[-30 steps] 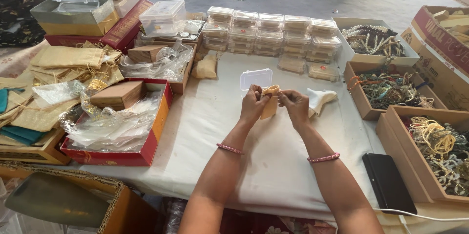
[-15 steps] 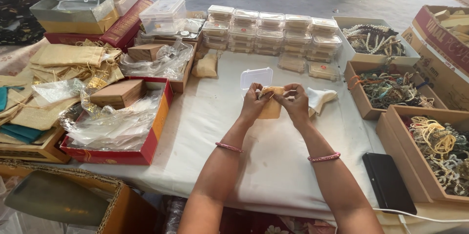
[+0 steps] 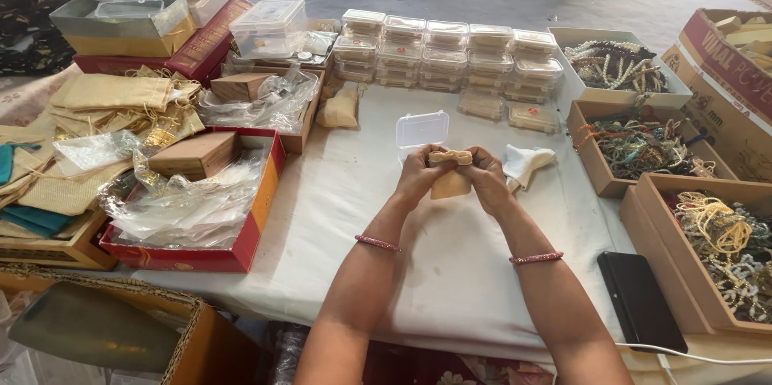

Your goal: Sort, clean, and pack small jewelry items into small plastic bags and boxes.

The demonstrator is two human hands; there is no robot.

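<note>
Both my hands hold a small tan fabric pouch (image 3: 450,182) above the white table cloth (image 3: 450,272). My left hand (image 3: 418,176) grips its left top edge, and my right hand (image 3: 487,178) grips its right top edge, so the mouth is pinched between them. Just behind my hands stands a small clear plastic box (image 3: 421,129) with its lid up. A crumpled white cloth (image 3: 527,162) lies right of my right hand.
Stacked clear plastic boxes (image 3: 446,51) line the back. Cardboard trays of bead necklaces (image 3: 643,144) sit right, with a black case (image 3: 639,301) near the front edge. Red trays with plastic wrap and wooden boxes (image 3: 197,192) and tan pouches (image 3: 112,96) fill the left.
The pouch hung open between my hands a second ago. My hands have since come together and lowered a little, drawing the pouch's top shut.
</note>
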